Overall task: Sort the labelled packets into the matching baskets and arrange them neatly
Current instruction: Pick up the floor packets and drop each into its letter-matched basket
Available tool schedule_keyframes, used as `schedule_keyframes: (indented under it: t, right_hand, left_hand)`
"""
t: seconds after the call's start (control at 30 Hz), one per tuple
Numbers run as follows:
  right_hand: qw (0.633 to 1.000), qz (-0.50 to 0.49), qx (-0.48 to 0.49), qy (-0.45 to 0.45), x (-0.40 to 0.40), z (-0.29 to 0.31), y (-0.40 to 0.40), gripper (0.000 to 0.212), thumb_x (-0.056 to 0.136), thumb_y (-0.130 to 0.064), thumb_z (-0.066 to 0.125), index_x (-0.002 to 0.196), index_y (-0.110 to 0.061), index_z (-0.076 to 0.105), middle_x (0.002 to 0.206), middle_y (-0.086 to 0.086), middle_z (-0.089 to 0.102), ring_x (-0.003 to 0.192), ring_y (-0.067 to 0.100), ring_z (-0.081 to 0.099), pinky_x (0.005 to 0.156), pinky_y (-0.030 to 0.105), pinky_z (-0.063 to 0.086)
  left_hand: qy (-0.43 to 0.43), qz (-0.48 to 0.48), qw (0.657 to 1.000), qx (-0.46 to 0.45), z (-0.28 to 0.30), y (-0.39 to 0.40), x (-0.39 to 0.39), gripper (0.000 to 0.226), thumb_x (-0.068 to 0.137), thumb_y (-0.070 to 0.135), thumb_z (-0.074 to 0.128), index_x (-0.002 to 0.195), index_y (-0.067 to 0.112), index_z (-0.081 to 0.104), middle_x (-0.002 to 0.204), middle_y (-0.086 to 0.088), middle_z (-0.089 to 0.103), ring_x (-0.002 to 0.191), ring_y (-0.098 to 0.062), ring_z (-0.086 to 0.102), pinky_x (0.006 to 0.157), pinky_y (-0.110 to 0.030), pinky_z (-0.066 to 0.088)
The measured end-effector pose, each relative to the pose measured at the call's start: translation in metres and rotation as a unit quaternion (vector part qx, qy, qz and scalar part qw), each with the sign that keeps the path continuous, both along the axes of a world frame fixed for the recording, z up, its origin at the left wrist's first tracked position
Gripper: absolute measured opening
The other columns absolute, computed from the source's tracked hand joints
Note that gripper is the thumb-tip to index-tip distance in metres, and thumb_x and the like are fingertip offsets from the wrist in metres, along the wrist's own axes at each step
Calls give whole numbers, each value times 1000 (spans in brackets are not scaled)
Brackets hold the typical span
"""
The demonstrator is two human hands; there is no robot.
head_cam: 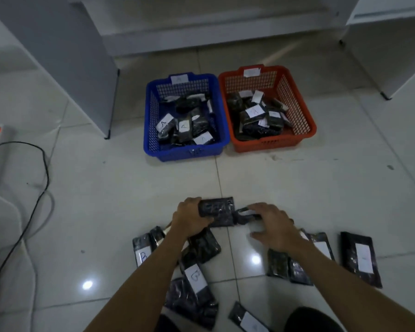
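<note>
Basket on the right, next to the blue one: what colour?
Orange-red basket, clearest in the head view.

A single wide-angle view looks forward and steeply down from head height onto a glossy white tiled floor (pixel 297 188). Both forearms enter from 6 o'clock, close to the lens. A blue perforated plastic basket (pixel 153 130) and a red-orange perforated plastic basket (pixel 307 121) sit farther off toward 12 o'clock.

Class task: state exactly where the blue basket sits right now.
In the head view, the blue basket stands on the tiled floor, upper centre, touching the orange basket on its right.
</note>
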State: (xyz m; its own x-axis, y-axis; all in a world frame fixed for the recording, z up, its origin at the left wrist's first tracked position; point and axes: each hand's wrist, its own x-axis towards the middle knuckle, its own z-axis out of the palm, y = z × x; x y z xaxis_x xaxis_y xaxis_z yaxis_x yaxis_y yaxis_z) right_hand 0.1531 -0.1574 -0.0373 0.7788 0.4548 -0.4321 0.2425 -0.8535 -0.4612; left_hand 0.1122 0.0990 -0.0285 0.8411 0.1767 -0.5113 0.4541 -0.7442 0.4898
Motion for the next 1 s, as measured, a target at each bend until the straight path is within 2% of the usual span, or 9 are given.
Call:
schedule_keyframes:
  t: [0.13, 0.27, 0.43, 0.5, 0.57, 0.67, 0.77, 0.9, 1.0]
  right_hand:
    - [998, 7, -34, -55, 9, -14, 6, 63, 88, -33, 70, 147, -31, 45, 136, -5, 52, 126, 20, 46, 102, 38, 37]
    - [995, 11, -24, -95, 20, -16, 8, 35, 87, -28, 70, 122, -28, 64, 116, -6, 59, 112, 19, 53, 90, 34, 38]
    - [995, -75, 41, -48, 20, -12, 6, 28, 80, -21, 68, 87, -29, 43, 81, -5, 59, 66, 19, 59, 58, 32, 49]
    - [990, -108, 84, -41, 20, -9, 7, 36, 77, -14, 72, 78, -27, 38, 71, -4, 55, 60, 17, 55, 54, 34, 46]
    - [976, -144, 149, -63, 22, -4, 8, 46, 69, -2, 77, 71, -28, 39, 71, -2, 52, 64, 16, 54, 57, 31, 44]
    - [957, -179, 215, -80, 22, 6, 9, 53, 60, 7, 84, 70, -27, 46, 79, -4, 55, 76, 7, 57, 62, 15, 42]
    - [934, -220, 281, -28, 17, 21, 8, 43, 61, 1, 91, 76, -21, 57, 89, -2, 62, 81, 8, 61, 66, 15, 48]
    - [873, -278, 395, 71, 7, 46, 11, 14, 82, 0, 78, 82, -9, 68, 97, 5, 68, 84, 23, 68, 72, 26, 56]
    - [831, -325, 435, 119, 7, 58, 12, 16, 85, 9, 71, 90, -6, 64, 96, 7, 74, 85, 25, 72, 73, 40, 55]
  left_hand:
    - [32, -66, 993, 96, -9, 2, 22, 82, 69, 34, 79, 140, 27, 39, 134, -5, 35, 124, -26, 35, 102, -41, 39]
    - [10, -64, 992, 107, -14, 7, 26, 63, 61, 25, 84, 115, 25, 52, 121, -1, 37, 115, -21, 37, 93, -36, 42]
    - [-31, 40, 995, -82, -11, 23, 24, 36, 63, 10, 87, 85, 22, 61, 97, 3, 65, 90, -13, 59, 66, -13, 47]
    - [-101, 77, 983, -129, -6, 23, 17, 27, 68, 3, 84, 72, 23, 66, 84, 6, 70, 83, -11, 66, 72, -15, 52]
    - [-182, 118, 965, -146, -2, 22, 7, 36, 66, -4, 84, 65, 29, 69, 89, 14, 69, 96, -6, 66, 85, -15, 50]
    - [-236, 161, 935, -213, -2, 21, -7, 36, 69, -11, 80, 67, 24, 73, 104, 10, 69, 113, -14, 62, 97, -29, 52]
    - [-250, 213, 899, -289, 0, 22, -17, 36, 73, -18, 74, 75, 18, 79, 97, -10, 76, 98, -30, 70, 91, -51, 56]
    - [-239, 233, 883, -330, 17, 14, -29, 37, 75, -17, 72, 100, 9, 77, 108, -6, 75, 105, -22, 70, 92, -36, 57]
    - [-211, 266, 850, -402, 33, 10, -32, 46, 74, -22, 69, 110, 7, 73, 115, -8, 73, 111, -25, 67, 88, -31, 57]
